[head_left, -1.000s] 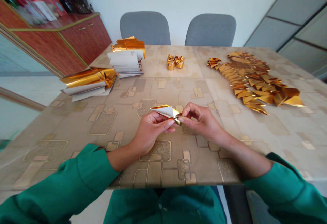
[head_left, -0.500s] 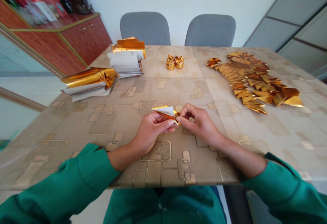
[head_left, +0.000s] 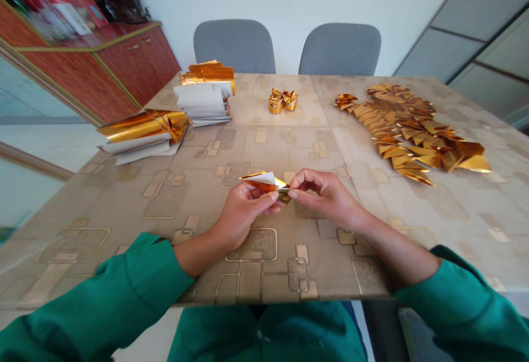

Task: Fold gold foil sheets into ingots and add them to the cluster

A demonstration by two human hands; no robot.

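Observation:
A small folded piece of gold paper (head_left: 268, 180), white on its other side, is held above the table in front of me. My left hand (head_left: 246, 207) grips its left and lower part, thumb on the near side. At its right end, my right hand (head_left: 320, 192) pinches the paper between thumb and fingers. Stacks of gold-and-white paper lie at the left, one upright pile (head_left: 202, 103) and one flatter pile (head_left: 144, 133). Small folded gold pieces (head_left: 283, 100) stand at the back middle. Many pointed gold folds (head_left: 405, 125) spread over the right side.
The table (head_left: 264, 274) has a patterned brown cover. Two grey chairs (head_left: 234, 48) (head_left: 341, 50) stand behind its far edge. A wooden cabinet (head_left: 136, 64) with bags and bottles on top is at the back left.
My right hand has shifted slightly right, and the right end of the gold paper looks more spread. The white part my left hand holds has moved a little left.

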